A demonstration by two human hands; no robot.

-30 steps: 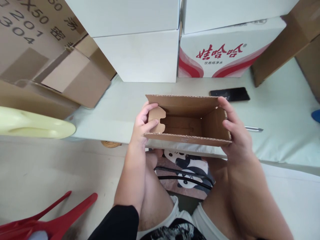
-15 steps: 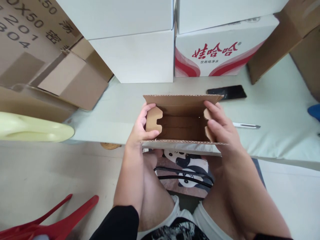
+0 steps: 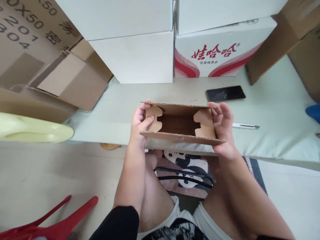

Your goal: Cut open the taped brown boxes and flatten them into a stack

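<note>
- Brown cardboard forms the box (image 3: 178,124) I have between both hands, its opening turned up toward my camera and its long sides running left to right.
- My left hand (image 3: 140,124) is clamped on the box's left end: the thumb presses on the notched left flap (image 3: 155,111), and the other fingers wrap around the outside.
- My right hand (image 3: 225,130) bears against the right end, its fingers partly bent, one at the far top corner; from my end I cannot tell whether they grip the cardboard or only support it.
- The notched right flap (image 3: 205,123) leans inward too, leaving a dark gap between the two flaps.
- I see the box at the front edge of the pale green counter (image 3: 120,106), but cannot tell whether its base touches it.
- Beyond my right hand a dark phone (image 3: 225,93) lies flat; a slim cutter (image 3: 246,125) lies just to that hand's right.
- Farther back, I have a plain white carton (image 3: 145,60) standing beside a carton with red lettering (image 3: 216,50).
</note>
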